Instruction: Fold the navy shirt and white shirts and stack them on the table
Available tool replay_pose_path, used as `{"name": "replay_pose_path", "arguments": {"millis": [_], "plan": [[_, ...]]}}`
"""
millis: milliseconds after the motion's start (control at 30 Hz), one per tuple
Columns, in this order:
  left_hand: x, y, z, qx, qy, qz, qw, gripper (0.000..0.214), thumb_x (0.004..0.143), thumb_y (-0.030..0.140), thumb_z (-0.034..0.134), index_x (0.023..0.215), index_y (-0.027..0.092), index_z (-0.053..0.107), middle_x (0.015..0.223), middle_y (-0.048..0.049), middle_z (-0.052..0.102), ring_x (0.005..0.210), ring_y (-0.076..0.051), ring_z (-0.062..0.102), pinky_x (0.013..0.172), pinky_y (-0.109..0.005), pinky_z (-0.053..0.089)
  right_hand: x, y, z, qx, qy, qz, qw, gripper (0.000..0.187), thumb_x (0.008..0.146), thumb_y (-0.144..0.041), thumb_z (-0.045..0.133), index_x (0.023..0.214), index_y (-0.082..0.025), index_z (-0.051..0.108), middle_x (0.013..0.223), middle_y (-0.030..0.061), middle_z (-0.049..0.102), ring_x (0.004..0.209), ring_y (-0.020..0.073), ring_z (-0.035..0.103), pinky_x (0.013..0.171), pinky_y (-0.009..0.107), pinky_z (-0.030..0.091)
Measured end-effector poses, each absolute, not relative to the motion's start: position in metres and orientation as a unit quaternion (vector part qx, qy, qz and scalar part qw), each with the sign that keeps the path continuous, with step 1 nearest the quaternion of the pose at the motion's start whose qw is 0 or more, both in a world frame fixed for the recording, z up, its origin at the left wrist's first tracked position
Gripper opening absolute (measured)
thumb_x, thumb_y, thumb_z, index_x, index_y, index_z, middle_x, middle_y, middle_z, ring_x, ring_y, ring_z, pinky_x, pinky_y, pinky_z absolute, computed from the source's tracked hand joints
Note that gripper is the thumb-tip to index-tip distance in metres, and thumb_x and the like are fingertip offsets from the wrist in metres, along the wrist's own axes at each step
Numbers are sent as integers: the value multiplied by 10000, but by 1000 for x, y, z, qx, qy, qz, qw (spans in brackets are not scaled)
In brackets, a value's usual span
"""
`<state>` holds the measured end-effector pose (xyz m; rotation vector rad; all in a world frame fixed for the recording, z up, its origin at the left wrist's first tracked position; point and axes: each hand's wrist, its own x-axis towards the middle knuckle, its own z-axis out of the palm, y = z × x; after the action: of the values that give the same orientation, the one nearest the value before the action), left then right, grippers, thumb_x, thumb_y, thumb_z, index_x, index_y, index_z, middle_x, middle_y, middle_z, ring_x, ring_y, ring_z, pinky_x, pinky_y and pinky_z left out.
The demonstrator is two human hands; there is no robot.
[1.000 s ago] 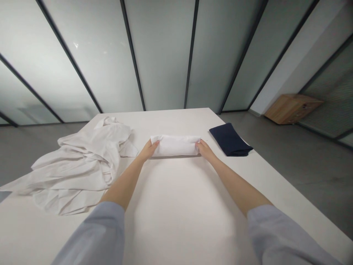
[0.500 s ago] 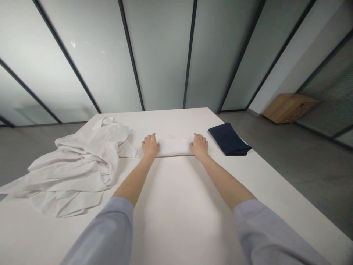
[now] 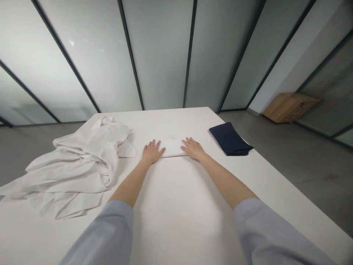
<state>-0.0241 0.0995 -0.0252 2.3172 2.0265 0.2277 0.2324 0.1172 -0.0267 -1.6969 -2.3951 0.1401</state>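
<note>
A white cloth [image 3: 173, 148], folded into a flat, narrow rectangle, lies on the white table [image 3: 182, 206] straight ahead of me. My left hand [image 3: 151, 151] rests on its left end, palm down, with the fingers spread. On the opposite end lies my right hand [image 3: 193, 148], also flat with fingers apart. Both hands cover the cloth's ends, so its corners there are hidden.
A crumpled heap of white fabric [image 3: 82, 165] spreads over the table's left side. Near the right edge lies a folded dark navy cloth [image 3: 230, 140]. Beyond the table are frosted glass panels [image 3: 162, 55] and a wooden cabinet [image 3: 286, 107] on the floor.
Both hands were curled around the ends of the folded white cloth. Now their fingers are stretched out flat on it, and the right hand reaches slightly further inward.
</note>
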Motion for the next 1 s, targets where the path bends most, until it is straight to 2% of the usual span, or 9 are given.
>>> {"name": "replay_pose_path", "arguments": {"millis": [167, 300, 467, 567, 667, 867, 1000], "plan": [[-38, 95, -27, 743, 665, 72, 32, 643, 940, 577, 240, 1482, 239, 308, 1531, -120, 324, 1415, -290, 271, 1128, -501, 222, 255, 124, -43, -588, -791, 103, 133, 590, 952, -564, 301, 1434, -243, 411, 1545, 81, 298, 1434, 266, 215, 1119, 461, 272], [-38, 94, -28, 735, 672, 85, 25, 622, 949, 544, 246, 1475, 221, 322, 1518, -124, 348, 1405, -286, 294, 1127, -488, 234, 264, 124, -52, -607, -771, 112, 160, 566, 961, -526, 299, 1430, -230, 412, 1548, 84, 292, 1418, 243, 267, 1124, 422, 271], [-43, 92, -29, 734, 667, 129, 5, 550, 956, 423, 313, 1417, 138, 407, 1420, -145, 484, 1316, -264, 433, 1091, -412, 320, 264, 119, -50, -660, -714, 75, 221, 549, 954, -479, 326, 1383, -160, 448, 1411, 156, 487, 1322, 279, 424, 1065, 445, 338], [-47, 92, -27, 724, 670, 165, 3, 490, 945, 377, 350, 1347, 130, 483, 1334, -129, 567, 1214, -234, 528, 1036, -353, 387, 262, 116, -48, -699, -680, 59, 214, 541, 925, -519, 366, 1244, -130, 566, 1291, 195, 573, 1234, 327, 498, 1014, 471, 373], [-47, 91, -25, 714, 678, 175, 4, 452, 938, 376, 368, 1291, 148, 535, 1277, -118, 607, 1164, -233, 559, 1004, -353, 415, 261, 113, -49, -712, -668, 36, 213, 539, 911, -556, 373, 1130, -142, 640, 1294, 202, 563, 1242, 347, 477, 1024, 492, 351], [-44, 91, -24, 711, 684, 161, 2, 452, 933, 373, 377, 1296, 152, 531, 1291, -125, 591, 1189, -248, 538, 1006, -364, 413, 255, 111, -47, -700, -684, 53, 198, 566, 933, -535, 323, 1179, -104, 597, 1321, 216, 533, 1268, 345, 444, 1061, 490, 295], [-44, 90, -24, 710, 687, 157, 3, 469, 932, 366, 370, 1311, 131, 515, 1290, -135, 589, 1186, -261, 538, 1005, -377, 416, 252, 109, -41, -697, -680, 101, 205, 484, 904, -506, 392, 1129, -115, 567, 1230, 217, 585, 1199, 346, 504, 1020, 470, 350]]}}
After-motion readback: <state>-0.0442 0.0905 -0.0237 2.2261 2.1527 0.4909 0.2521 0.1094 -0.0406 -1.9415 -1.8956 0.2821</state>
